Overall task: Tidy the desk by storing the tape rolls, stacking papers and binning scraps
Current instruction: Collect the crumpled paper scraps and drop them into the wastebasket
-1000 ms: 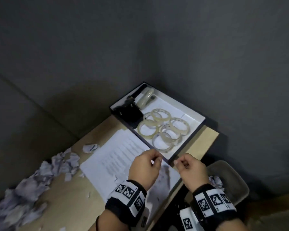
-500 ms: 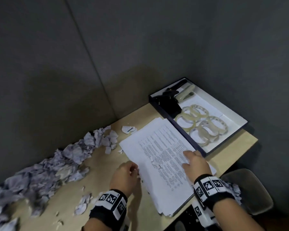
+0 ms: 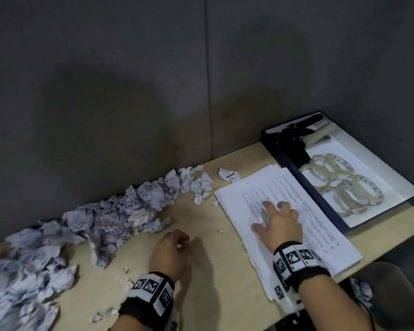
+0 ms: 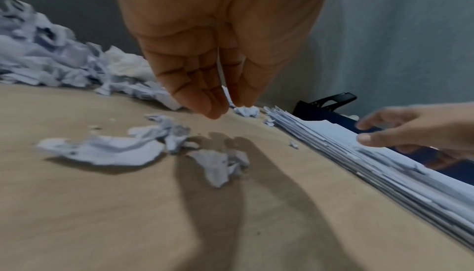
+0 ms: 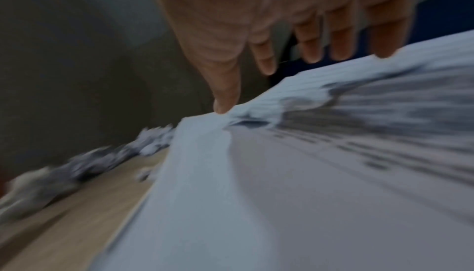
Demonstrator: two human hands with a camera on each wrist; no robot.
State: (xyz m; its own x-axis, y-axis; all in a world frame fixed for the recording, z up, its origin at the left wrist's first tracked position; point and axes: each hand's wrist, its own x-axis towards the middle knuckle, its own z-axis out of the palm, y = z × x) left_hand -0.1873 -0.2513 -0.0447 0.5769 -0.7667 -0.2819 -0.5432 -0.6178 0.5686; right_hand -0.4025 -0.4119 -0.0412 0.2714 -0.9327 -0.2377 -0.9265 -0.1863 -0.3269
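A stack of printed papers lies on the wooden desk, beside a dark blue box that holds several clear tape rolls. My right hand rests on top of the stack with spread fingers; the right wrist view shows those fingertips on the sheets. My left hand hovers over bare desk left of the stack. Its fingers hang loosely curled and I see nothing in them. A long heap of crumpled paper scraps runs along the wall.
Small torn bits lie on the desk just under my left hand. A black tool sits in the box's far end. A grey bin with some scraps inside stands below the desk's right edge. Grey walls close the back.
My right hand went from a pinch near the box to lying spread on the stack. My left hand left the stack's edge and moved left over the desk. The head view swung left.
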